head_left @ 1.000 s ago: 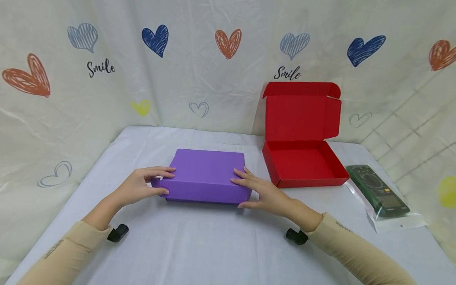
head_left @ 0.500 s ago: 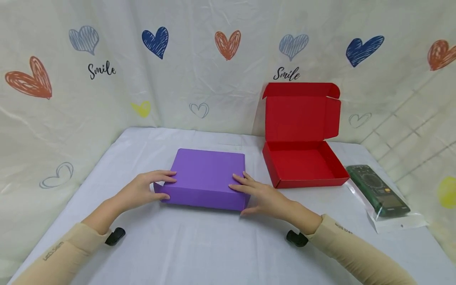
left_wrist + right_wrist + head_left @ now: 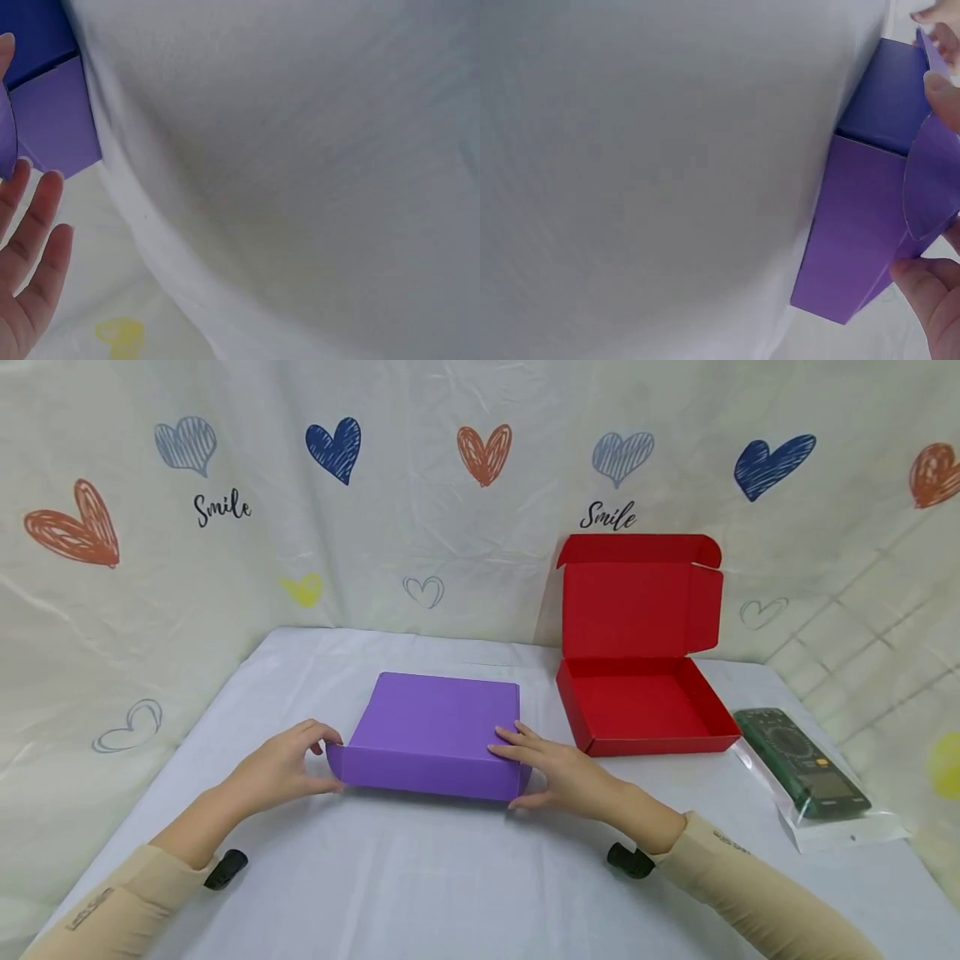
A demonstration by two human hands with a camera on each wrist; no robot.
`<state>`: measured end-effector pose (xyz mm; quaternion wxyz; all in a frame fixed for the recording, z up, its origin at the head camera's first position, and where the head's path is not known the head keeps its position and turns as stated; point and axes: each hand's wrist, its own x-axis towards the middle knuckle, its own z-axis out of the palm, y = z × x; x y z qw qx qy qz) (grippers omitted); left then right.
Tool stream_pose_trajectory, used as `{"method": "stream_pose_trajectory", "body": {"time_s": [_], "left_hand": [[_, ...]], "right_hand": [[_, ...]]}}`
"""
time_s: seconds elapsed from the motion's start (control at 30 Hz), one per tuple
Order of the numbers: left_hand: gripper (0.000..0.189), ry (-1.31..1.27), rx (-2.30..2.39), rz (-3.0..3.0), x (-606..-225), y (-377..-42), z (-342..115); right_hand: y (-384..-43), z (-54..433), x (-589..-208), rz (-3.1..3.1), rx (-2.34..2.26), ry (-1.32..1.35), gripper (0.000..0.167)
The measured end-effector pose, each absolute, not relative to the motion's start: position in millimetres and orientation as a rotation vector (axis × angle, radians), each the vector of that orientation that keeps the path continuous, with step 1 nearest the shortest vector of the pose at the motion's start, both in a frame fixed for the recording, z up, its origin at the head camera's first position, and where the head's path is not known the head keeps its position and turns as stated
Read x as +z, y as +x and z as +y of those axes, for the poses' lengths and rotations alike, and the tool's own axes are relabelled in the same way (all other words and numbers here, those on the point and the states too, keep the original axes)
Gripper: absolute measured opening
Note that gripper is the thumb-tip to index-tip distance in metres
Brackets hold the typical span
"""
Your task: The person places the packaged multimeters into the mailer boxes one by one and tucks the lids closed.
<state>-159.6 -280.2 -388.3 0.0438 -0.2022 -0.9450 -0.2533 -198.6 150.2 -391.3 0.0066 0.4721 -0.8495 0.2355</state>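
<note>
A purple cardboard box (image 3: 435, 714) lies on the white table, its lid lowered and the lid's front flap hanging over the front side. My left hand (image 3: 277, 770) holds the lid's left front corner, thumb low at the front and curled fingers at the side flap (image 3: 6, 135). My right hand (image 3: 573, 777) holds the right front corner, fingers spread on the lid and thumb low at the front. In the right wrist view, a rounded side flap (image 3: 934, 176) sticks out beyond the box's side. The inside of the box is hidden.
An open red cardboard box (image 3: 645, 702) stands at the back right, its lid upright against the wall cloth. Right of it lies a green and black multimeter (image 3: 806, 764) in a clear plastic bag (image 3: 847, 833). White cloth (image 3: 450, 885) covers the table.
The lid's front edge has come down and forward. My left hand has slid left, its fingers moving off the lid's top to the corner. My right hand has barely moved.
</note>
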Motion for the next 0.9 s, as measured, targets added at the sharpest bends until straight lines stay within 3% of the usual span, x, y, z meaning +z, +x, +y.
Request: {"method": "stream_pose_trajectory", "body": {"time_s": [0.37,0.9], "left_hand": [[0.054,-0.702,-0.826,-2.860,-387.1,-158.0,-285.1],[0.052,-0.569,-1.004,-3.032,-394.4,-157.9,-270.2]], "right_hand": [[-197.2,152.3,-389.7,-2.663,0.747,1.489,0.079],[-195.9,153.6,-390.2,-2.700,0.729,1.507,0.080]]}}
